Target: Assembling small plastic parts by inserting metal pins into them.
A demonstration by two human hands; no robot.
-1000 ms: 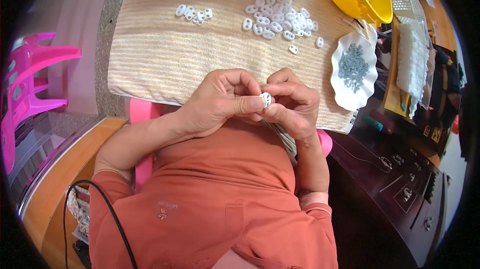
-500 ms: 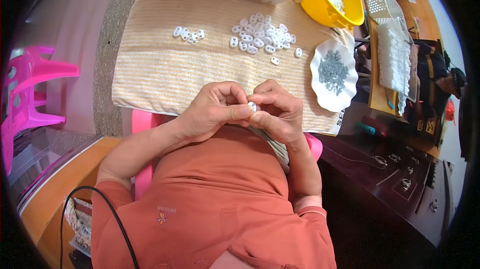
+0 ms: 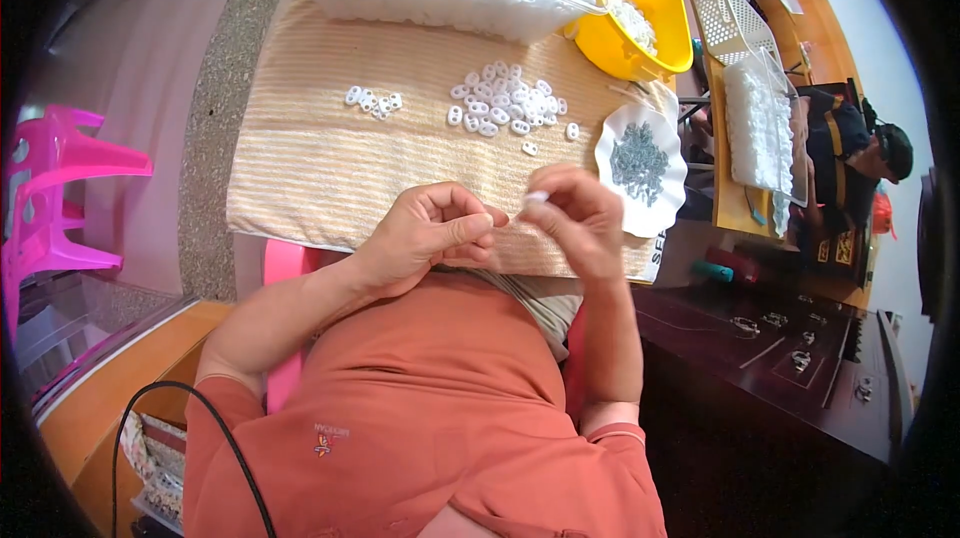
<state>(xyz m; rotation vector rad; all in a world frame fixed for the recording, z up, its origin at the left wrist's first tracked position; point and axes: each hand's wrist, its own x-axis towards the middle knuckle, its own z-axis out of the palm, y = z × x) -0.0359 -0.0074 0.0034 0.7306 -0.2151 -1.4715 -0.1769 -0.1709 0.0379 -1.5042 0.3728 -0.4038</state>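
Observation:
My right hand (image 3: 580,223) pinches a small white oval plastic piece (image 3: 537,198) between thumb and fingertips, above the near part of the striped cloth. Motion blurs it slightly. Just to its left, my left hand (image 3: 440,228) has thumb and forefinger pressed together; whatever they may hold is too small to make out. Beyond my hands lies a loose pile of white oval two-holed pieces (image 3: 505,98). Farther left sits a smaller group of white two-holed pieces (image 3: 373,103). A white wavy-rimmed plate (image 3: 607,153) at the right bears many tiny grey pieces (image 3: 641,164).
A clear plastic bin (image 3: 440,13) full of white pieces stands at the back of the striped cloth (image 3: 300,158). Beside it is a yellow basin (image 3: 672,8). A pink stool (image 3: 70,188) stands at left. Another person (image 3: 845,138) sits at a table at far right.
My hands have come apart. The right one has risen up and to the right with the white piece, while the left stays near its place. The whole view has shifted a little.

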